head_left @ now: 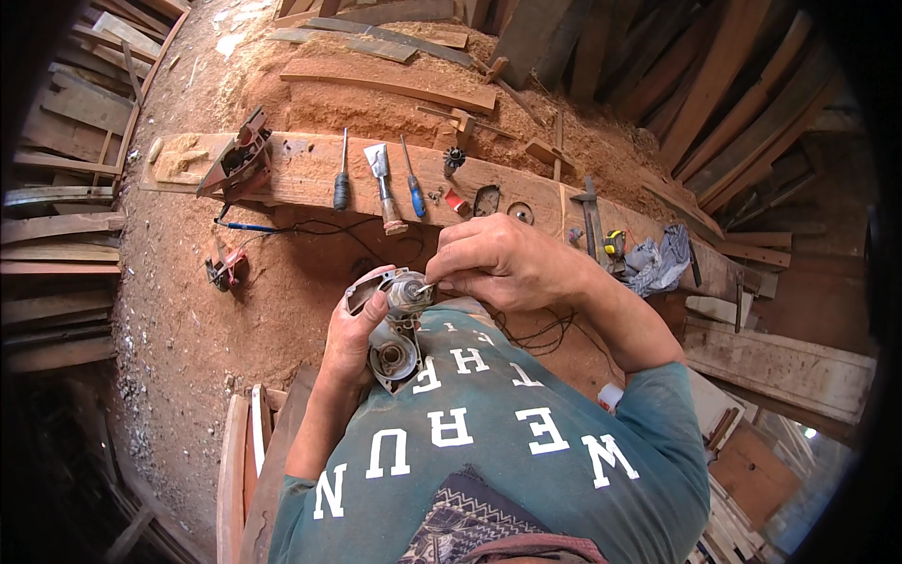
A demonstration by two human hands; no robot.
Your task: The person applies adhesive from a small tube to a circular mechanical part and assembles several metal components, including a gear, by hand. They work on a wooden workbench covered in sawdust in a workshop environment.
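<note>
My left hand [348,331] is wrapped around a grey cast-metal gear housing [396,361], held close in front of my shirt. The housing has a round recess at its lower end and a cylindrical metal part at its upper end. My right hand [503,261] is pinched at that upper end. Between its fingertips shows a thin, light-coloured piece [424,289], touching or very near the metal part; its exact kind cannot be made out. Beyond my hands, a small black fan wheel [454,158] and a red piece [457,202] lie on a wooden plank bench [305,155].
The bench also bears a dark-handled screwdriver [341,188], a flat-bladed scraper [378,162], a blue-handled screwdriver [415,195], a dark red tool body [237,171], a tape measure [614,243] and a crumpled grey cloth [658,263]. Black cable [540,343] loops below. Sawdust and boards surround it.
</note>
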